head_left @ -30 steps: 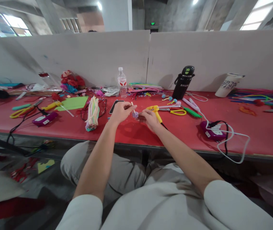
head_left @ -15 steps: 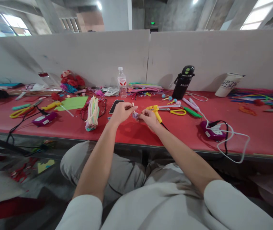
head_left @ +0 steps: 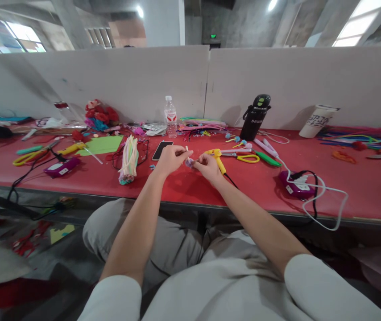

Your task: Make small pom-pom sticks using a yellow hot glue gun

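Over the red table (head_left: 173, 189), my two hands are close together at a small purple fuzzy piece (head_left: 189, 163). My left hand (head_left: 172, 159) is closed, thumb against fingers, with the end of a short pale strip (head_left: 187, 149) poking up from its fingertips. From the other side, my right hand (head_left: 209, 167) pinches the purple piece. Fingers partly hide both small things, so their exact kind is unclear. Just right of my right hand lies a yellow hot glue gun (head_left: 218, 158). A phone (head_left: 162, 150) rests behind my left hand.
Left of my hands stands a bundle of pale pipe cleaners (head_left: 129, 156). Scissors (head_left: 248, 158), a green-handled tool (head_left: 267, 158) and a purple power strip (head_left: 296, 185) with loose cables lie to the right. A water bottle (head_left: 170, 118) and black flask (head_left: 255, 118) stand near the partition (head_left: 126, 84).
My hands stay at nearly the same spot, the left one shifting slightly at the fingertips. The whole view has moved down a little in the picture.
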Motion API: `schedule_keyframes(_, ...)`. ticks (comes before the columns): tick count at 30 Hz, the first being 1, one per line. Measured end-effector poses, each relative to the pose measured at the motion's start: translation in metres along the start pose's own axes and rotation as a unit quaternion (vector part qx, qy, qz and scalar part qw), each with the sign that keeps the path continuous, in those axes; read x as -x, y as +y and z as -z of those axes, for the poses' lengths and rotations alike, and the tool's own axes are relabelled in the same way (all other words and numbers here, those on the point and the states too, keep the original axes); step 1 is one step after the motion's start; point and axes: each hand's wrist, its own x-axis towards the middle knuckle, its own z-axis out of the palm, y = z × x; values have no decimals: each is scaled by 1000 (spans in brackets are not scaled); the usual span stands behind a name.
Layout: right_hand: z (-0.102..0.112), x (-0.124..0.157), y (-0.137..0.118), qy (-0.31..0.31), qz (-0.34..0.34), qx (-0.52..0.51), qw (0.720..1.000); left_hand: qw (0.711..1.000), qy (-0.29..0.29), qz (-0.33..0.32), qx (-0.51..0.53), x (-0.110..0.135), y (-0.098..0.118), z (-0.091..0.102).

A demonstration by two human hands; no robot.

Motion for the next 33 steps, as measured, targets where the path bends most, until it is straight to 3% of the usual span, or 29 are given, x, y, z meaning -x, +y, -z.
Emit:
schedule_keyframes(12,0,-2,0,-8,-46,-11,999,1000,6,5,14,-2,-3,12)
schedule_keyframes(33,2,-2,5,-15,-5,22,1000,999,-28,17,35,2,6,4)
